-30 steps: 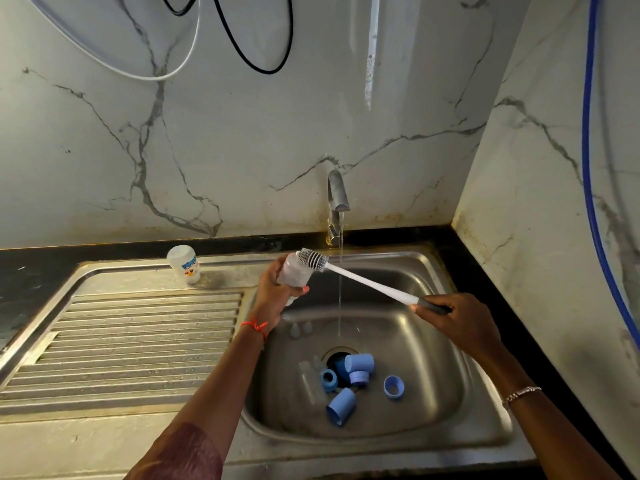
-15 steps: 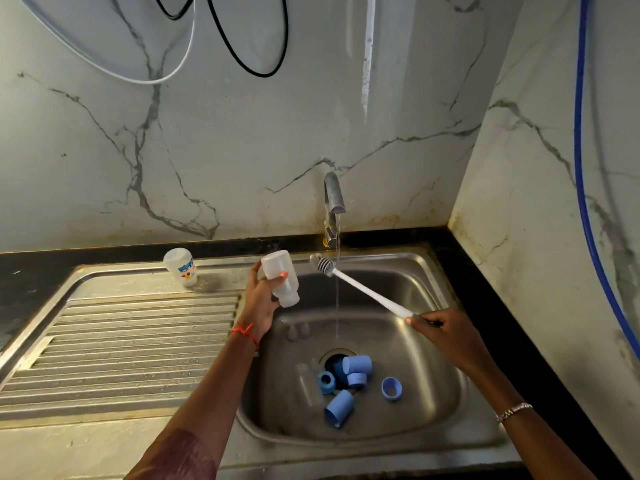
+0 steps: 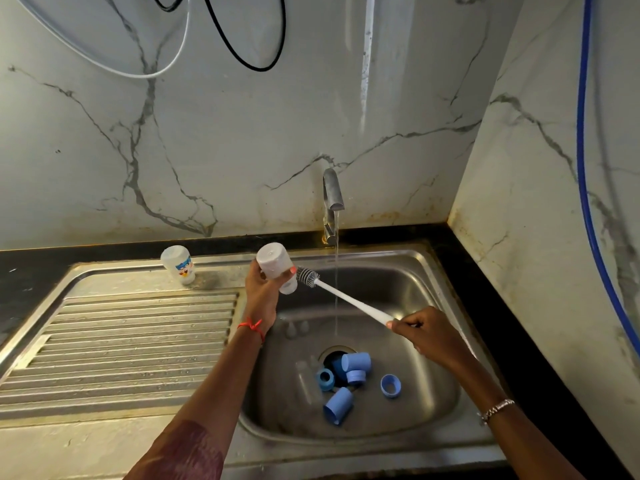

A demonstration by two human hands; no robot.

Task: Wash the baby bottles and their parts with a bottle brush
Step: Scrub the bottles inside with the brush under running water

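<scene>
Left hand (image 3: 263, 292): fingers curled round a clear baby bottle (image 3: 277, 266), held tilted over the steel sink (image 3: 388, 289). Right hand (image 3: 429, 337): fingers grip the handle end of the bottle brush (image 3: 346, 297), with its bristle head just beside the bottle's neck (contact unclear). Blue caps (image 3: 356, 362) lie around the drain.

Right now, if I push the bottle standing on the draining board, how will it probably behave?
The bottle looks like thin translucent plastic, so probably light. It seems to stand on its narrower end, so a push would likely tip it. Being round, it may then roll across the draining board.
</scene>
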